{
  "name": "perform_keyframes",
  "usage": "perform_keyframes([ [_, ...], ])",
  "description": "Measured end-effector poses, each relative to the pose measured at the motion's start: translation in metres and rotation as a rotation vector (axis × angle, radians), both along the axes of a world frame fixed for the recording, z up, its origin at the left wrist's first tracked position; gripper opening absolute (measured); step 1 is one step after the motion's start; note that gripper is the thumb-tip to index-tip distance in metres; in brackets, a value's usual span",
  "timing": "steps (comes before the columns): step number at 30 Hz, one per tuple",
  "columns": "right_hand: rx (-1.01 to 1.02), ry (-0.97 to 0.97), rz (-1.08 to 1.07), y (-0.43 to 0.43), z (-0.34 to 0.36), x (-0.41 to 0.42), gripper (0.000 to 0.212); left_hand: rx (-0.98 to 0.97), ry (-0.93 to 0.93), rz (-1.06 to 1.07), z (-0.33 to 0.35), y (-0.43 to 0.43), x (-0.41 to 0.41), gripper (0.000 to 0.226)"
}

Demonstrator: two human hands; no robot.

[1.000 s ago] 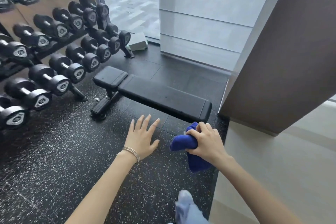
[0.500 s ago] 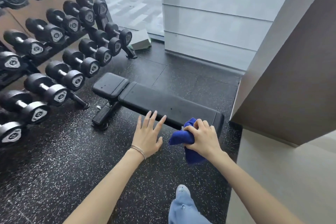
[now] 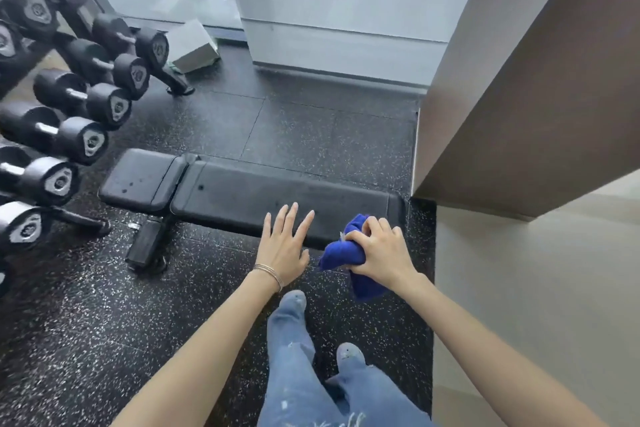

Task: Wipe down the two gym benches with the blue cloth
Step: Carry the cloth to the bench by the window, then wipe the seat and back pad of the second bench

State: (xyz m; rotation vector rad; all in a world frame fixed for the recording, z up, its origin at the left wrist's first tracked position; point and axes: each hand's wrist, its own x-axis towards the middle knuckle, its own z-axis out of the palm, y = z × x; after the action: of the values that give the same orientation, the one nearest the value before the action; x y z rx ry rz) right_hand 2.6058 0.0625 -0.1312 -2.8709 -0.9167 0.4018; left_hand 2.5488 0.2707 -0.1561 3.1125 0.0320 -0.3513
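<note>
Fingers (image 3: pixel 382 230) of the right hand (image 3: pixel 377 251) squeeze the blue cloth (image 3: pixel 341 251) by the near right end of the bench (image 3: pixel 242 194), the left hand (image 3: pixel 282 246) is spread open, and next the cloth likely needs pressing down to wipe.

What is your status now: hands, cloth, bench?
Left hand open, fingers spread. Right hand grips blue cloth, bunched. One bench in view, just ahead. Dumbbells at its left end, not blocking.

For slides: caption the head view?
Right hand grips blue cloth by the gym bench; left hand open beside it.
</note>
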Motion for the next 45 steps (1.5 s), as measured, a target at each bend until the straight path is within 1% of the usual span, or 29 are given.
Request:
perform_keyframes([
  [5, -0.052, 0.052, -0.146, 0.026, -0.020, 0.032, 0.048, -0.010, 0.092, -0.068, -0.029, 0.039, 0.048, 0.077],
  [10, -0.055, 0.139, -0.312, 0.059, -0.046, 0.065, 0.049, -0.015, 0.187, -0.138, -0.050, 0.088, 0.096, 0.077],
  [14, -0.079, 0.211, -0.347, 0.080, -0.083, 0.087, 0.047, -0.006, 0.235, -0.183, -0.081, 0.117, 0.130, 0.075],
  [18, -0.089, 0.272, -0.400, 0.089, -0.124, 0.110, 0.048, -0.029, 0.280, -0.264, -0.117, 0.126, 0.154, 0.071],
  [23, -0.093, 0.314, -0.450, 0.095, -0.195, 0.141, 0.049, -0.038, 0.304, -0.303, -0.182, 0.126, 0.183, 0.073],
  [29, -0.061, 0.206, -0.569, 0.097, -0.289, 0.164, 0.050, -0.056, 0.324, -0.333, -0.265, 0.105, 0.211, 0.080],
  [32, -0.097, 0.241, -0.650, 0.096, -0.340, 0.162, 0.053, -0.069, 0.306, -0.329, -0.304, 0.093, 0.221, 0.084],
  [33, -0.126, 0.262, -0.644, 0.095, -0.355, 0.156, 0.055, -0.071, 0.300, -0.341, -0.316, 0.090, 0.225, 0.086],
  [35, -0.197, 0.221, -0.559, 0.098, -0.379, 0.136, 0.058, -0.070, 0.297, -0.388, -0.338, 0.085, 0.230, 0.092],
  [38, -0.207, 0.037, -0.447, 0.104, -0.404, 0.125, 0.053, -0.093, 0.278, -0.395, -0.360, 0.084, 0.241, 0.097],
  [40, -0.198, -0.098, -0.347, 0.097, -0.414, 0.142, 0.051, -0.132, 0.267, -0.429, -0.368, 0.082, 0.248, 0.098],
  [42, -0.178, -0.191, -0.223, 0.088, -0.420, 0.166, 0.054, -0.158, 0.254, -0.522, -0.371, 0.079, 0.251, 0.100],
  [43, -0.174, -0.202, -0.201, 0.088, -0.420, 0.180, 0.054, -0.160, 0.249, -0.543, -0.371, 0.078, 0.251, 0.101],
  [45, -0.148, -0.173, -0.246, 0.095, -0.418, 0.214, 0.050, -0.151, 0.240, -0.495, -0.374, 0.078, 0.253, 0.103],
])
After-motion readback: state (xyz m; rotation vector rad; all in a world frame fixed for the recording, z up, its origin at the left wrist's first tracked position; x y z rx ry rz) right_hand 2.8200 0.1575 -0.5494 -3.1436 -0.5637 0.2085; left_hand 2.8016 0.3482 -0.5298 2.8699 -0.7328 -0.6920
